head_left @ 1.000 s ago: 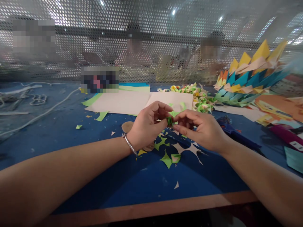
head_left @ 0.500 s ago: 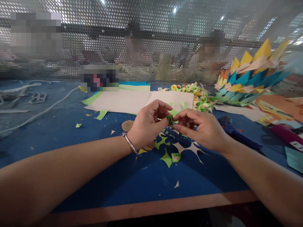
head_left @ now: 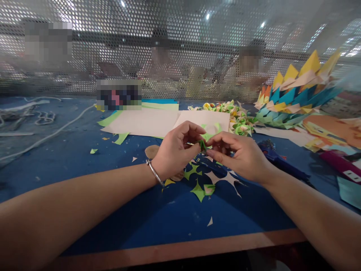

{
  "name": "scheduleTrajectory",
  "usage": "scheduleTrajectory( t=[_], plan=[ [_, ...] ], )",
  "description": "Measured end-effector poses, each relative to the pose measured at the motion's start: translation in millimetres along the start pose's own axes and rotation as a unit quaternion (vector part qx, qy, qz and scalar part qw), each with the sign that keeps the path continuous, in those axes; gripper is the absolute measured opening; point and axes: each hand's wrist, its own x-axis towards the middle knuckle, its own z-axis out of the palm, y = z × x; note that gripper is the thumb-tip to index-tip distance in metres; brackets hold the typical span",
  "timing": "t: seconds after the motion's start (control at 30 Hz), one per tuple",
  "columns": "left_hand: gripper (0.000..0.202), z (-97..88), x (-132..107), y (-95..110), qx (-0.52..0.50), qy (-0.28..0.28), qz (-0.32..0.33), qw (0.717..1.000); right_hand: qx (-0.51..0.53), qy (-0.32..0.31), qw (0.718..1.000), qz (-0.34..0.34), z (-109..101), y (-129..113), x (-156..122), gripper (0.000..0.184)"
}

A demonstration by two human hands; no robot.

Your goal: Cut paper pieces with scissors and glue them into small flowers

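Far left, a tangle of string (head_left: pixel 45 117) is lying on the blue table (head_left: pixel 126 222), a white cord (head_left: pixel 60 130) running slantwise beside it; a small green scrap (head_left: pixel 94 151) is sitting alone, right of the cord. White sheets (head_left: pixel 141 122) are lying toward the back, green paper edges sticking out beneath; behind them a holed screen (head_left: pixel 180 26) is spanning the view. A brown disc (head_left: pixel 151 151) is showing just beside the left hand (head_left: pixel 176 148), a silver bracelet (head_left: pixel 154 173) circling that wrist. Left fingers are bending inward, thumb and fingertips pinching a small green paper piece (head_left: pixel 202 145); its exact fold is too small to tell. The piece is hanging between the two hands, above the table, with green star-shaped scraps (head_left: pixel 199 191) and a pale spiky scrap (head_left: pixel 228 178) lying below. The right hand (head_left: pixel 242 154) is meeting it from the other side, thumb and forefinger gripping its right edge. Behind that hand, a pile of folded paper bits (head_left: pixel 242 126) is spreading. Further right, a blue tool (head_left: pixel 282 162) is lying near the wrist, and a layered, pointed paper piece (head_left: pixel 296 99) is standing behind. Orange paper (head_left: pixel 335 126) and a purple object (head_left: pixel 342 165) are filling the far right.
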Motion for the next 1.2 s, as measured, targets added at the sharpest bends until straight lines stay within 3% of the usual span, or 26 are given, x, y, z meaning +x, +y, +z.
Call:
scheduleTrajectory(
  t=[1.2],
  plan=[
    [0.025, -0.1, -1.3, 3.0, 0.022, -0.005, 0.01, 1.0, -0.003, 0.006, 1.0, 0.006, -0.7, -1.3, -0.3, 0.018]
  ],
)
